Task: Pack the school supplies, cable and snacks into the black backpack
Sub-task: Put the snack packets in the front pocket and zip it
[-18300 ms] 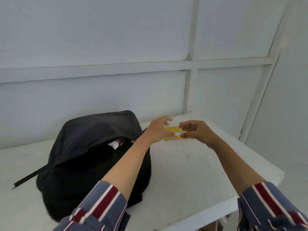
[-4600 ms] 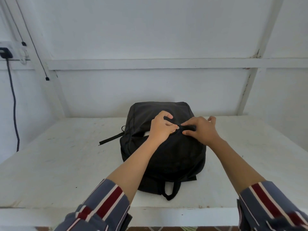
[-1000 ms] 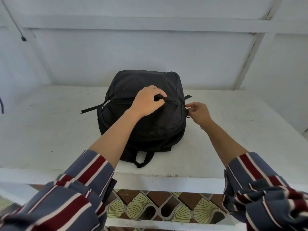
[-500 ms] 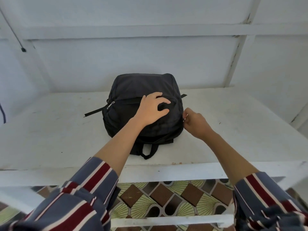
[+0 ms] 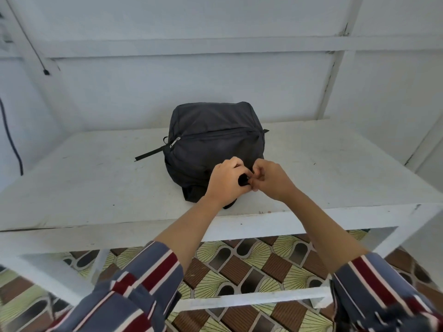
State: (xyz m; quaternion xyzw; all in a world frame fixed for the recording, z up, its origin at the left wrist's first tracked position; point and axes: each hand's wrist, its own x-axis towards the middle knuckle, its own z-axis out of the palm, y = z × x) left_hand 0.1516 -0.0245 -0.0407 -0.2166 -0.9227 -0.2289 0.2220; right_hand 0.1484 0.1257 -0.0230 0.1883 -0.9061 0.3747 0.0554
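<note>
Now, head view: we see black backpack (image 5: pixel 213 140) lying mid-way along white table (image 5: pixel 96 178), zip closed, silver zip pull (image 5: pixel 175 142) at its left side, strap (image 5: pixel 149 154) trailing left. Both hands meet at bag's near edge. Left hand (image 5: pixel 226 184) curls round black fold of bag. Right hand (image 5: pixel 272 180) curled, fingertips pinching same spot; exact part we cannot tell. Patterned floor tiles (image 5: pixel 239 271) below table.

Backpack (image 5: pixel 211 140): matt black woven cloth, lightly creased.
Zip pull (image 5: pixel 175 142): bright metal.
Side strap (image 5: pixel 149 154): flat black webbing.
Table (image 5: pixel 96 178): white-painted, matt, scuffed and chipped at the edge.
Wall (image 5: pixel 215 80): white-painted panels, matt.
Floor tiles (image 5: pixel 251 267): smooth, patterned.
Sleeves (image 5: pixel 143 283): striped woven cloth.
</note>
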